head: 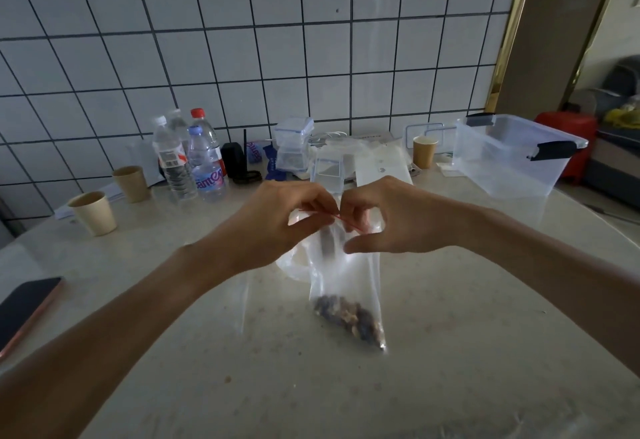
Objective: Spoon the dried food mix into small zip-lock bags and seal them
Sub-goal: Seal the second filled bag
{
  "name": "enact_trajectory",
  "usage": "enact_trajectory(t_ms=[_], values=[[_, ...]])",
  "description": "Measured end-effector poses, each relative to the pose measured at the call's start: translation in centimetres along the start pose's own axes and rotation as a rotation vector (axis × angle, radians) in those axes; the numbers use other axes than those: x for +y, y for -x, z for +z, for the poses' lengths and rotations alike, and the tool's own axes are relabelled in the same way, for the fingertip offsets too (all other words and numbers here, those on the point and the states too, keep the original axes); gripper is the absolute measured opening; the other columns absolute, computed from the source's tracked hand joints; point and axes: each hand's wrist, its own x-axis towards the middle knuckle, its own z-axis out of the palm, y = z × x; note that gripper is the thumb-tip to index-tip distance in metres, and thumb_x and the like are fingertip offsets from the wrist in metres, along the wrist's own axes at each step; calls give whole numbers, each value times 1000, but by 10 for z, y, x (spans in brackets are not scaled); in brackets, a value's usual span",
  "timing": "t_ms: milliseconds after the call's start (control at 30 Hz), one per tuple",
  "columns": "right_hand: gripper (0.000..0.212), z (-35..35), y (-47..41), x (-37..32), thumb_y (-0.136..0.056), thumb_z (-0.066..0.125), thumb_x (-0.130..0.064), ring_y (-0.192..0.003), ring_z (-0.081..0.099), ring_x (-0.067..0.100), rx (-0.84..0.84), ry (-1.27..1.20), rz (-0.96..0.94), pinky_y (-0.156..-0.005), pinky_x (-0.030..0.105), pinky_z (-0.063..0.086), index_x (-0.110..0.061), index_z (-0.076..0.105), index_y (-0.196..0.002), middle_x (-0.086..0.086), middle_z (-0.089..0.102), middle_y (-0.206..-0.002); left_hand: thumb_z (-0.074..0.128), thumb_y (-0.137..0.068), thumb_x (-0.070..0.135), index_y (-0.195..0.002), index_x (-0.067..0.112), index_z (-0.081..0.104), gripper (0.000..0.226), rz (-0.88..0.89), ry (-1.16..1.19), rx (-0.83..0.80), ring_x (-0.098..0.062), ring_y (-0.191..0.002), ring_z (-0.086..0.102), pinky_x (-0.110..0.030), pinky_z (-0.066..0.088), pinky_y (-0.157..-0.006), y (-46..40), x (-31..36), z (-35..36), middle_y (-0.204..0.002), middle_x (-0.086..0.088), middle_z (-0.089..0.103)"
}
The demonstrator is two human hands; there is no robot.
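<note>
A small clear zip-lock bag (346, 282) with a red strip along its top hangs above the table's middle. Dark dried food mix (349, 317) fills its bottom corner. My left hand (277, 220) pinches the red strip from the left, and my right hand (391, 220) pinches it from the right, fingertips almost touching. A dark, blurred object, which I cannot identify, shows through the bag behind its upper part. Another clear plastic bag (294, 265) lies on the table behind it.
Water bottles (194, 158) and paper cups (93, 213) stand at the back left. Small lidded boxes (294, 144) and a paper cup (425, 151) sit by the tiled wall. A large clear tub (512, 158) stands at the right. A phone (24, 310) lies at the left edge.
</note>
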Motion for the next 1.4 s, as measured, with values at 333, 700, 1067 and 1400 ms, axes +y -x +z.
enact_trajectory(t_ms=[333, 700, 1067, 1400], values=[[16, 4, 6, 14, -91, 78, -16, -91, 61, 8, 76, -3, -9, -74, 14, 47, -15, 71, -106, -8, 69, -95, 39, -100, 56, -75, 33, 55, 38, -31, -110, -66, -11, -74, 56, -10, 38, -67, 9, -7, -6, -67, 11, 57], [9, -6, 0, 9, -96, 70, -22, -89, 68, -1, 87, -208, 3, -84, 11, 48, -25, 77, -101, -12, 75, -89, 58, -94, 51, -99, 25, 72, 30, -148, 166, 41, -7, -66, 71, -25, 56, -76, 2, 17, 2, -69, 14, 71], [20, -14, 8, 3, -89, 52, -7, -69, 61, 14, -102, -586, -5, -70, 18, 47, 5, 61, -76, 11, 65, -71, 35, -89, 87, -83, 31, 68, 66, -75, -22, -184, -9, -66, 66, -26, 53, -59, 6, -4, -14, -70, 11, 66], [16, -30, 14, -21, -91, 72, -40, -80, 55, -1, -12, 406, -190, -97, 33, 45, -31, 68, -79, -21, 56, -75, 23, -100, 74, -76, 29, 69, 69, 204, -371, -141, -5, -66, 57, -11, 37, -73, 2, 13, -16, -67, 15, 60]])
